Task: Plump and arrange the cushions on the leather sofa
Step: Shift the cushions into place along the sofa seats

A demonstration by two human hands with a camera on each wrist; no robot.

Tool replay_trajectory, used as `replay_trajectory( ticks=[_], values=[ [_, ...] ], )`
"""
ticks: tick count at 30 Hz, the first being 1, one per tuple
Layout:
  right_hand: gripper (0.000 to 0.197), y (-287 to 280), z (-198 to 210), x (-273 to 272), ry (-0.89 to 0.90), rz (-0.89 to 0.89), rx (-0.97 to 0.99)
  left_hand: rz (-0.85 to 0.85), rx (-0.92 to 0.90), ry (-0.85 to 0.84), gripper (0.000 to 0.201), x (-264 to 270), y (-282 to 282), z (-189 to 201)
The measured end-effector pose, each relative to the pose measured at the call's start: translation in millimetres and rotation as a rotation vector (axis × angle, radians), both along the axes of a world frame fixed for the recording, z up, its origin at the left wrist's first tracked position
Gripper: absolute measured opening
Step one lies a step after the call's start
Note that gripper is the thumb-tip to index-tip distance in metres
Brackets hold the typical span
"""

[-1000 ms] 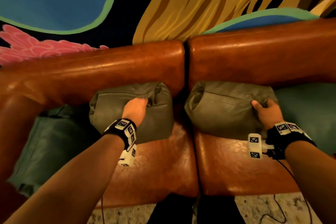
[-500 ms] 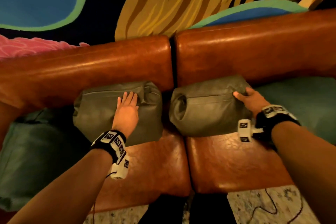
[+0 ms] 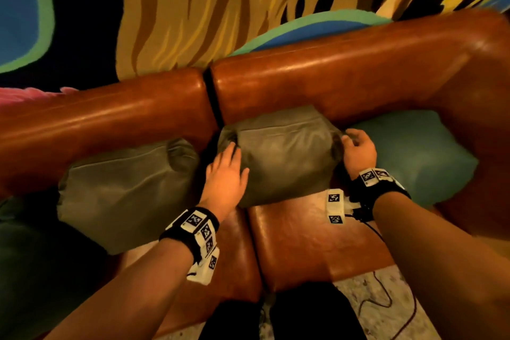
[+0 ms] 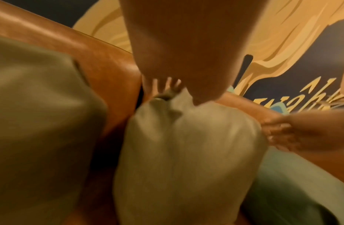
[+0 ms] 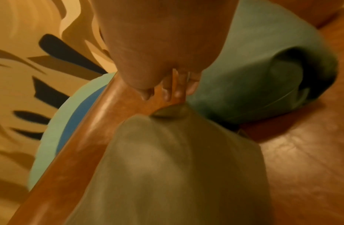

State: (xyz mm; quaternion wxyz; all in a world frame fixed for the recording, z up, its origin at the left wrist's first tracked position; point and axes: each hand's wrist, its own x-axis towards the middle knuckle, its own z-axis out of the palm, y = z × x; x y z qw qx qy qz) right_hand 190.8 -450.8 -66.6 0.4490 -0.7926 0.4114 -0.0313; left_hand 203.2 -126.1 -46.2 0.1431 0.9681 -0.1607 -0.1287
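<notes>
While the leather sofa (image 3: 317,77) fills my view, I see the olive cushion (image 3: 284,154) leaning on its backrest just right of the centre seam, long axis running left to right, so it sits between my hands. A second olive cushion (image 3: 124,190) lies to the left and a teal cushion (image 3: 414,154) to the right. My left hand (image 3: 225,174) rests flat, fingers straight, on the near left end; my right hand (image 3: 358,150) hovers, fingers loosely curled, at the right corner, gripping nothing.
</notes>
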Motion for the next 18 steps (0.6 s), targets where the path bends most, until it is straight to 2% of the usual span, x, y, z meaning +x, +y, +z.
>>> replay_trajectory(
  ticks=[3,7,10,12,15,18],
  values=[
    [0.031,-54.1,-3.8,-26.6,0.088,-0.02,-0.011,-0.011,-0.06,-0.116,0.055,-4.2,-34.7,4.8],
    [0.037,-147.5,-2.3,-58.0,0.227,-0.044,-0.092,-0.146,-0.113,-0.179,0.043,-22.8,-97.7,0.5],
    [0.039,-220.7,-3.5,-74.8,0.336,-0.097,-0.135,-0.217,-0.191,-0.121,0.039,-44.2,-157.8,-11.3],
    [0.045,-268.3,-6.9,-84.1,0.429,-0.113,-0.16,-0.247,-0.244,0.059,0.037,-57.5,-205.3,-23.8],
    [0.061,-327.9,-15.8,-98.4,0.546,-0.056,-0.1,-0.271,-0.176,0.495,0.03,-72.9,-276.4,-50.4],
    [0.083,-367.1,-32.0,-113.3,0.535,0.003,0.052,-0.27,-0.088,0.87,0.036,-91.1,-336.8,-75.5]
  ],
)
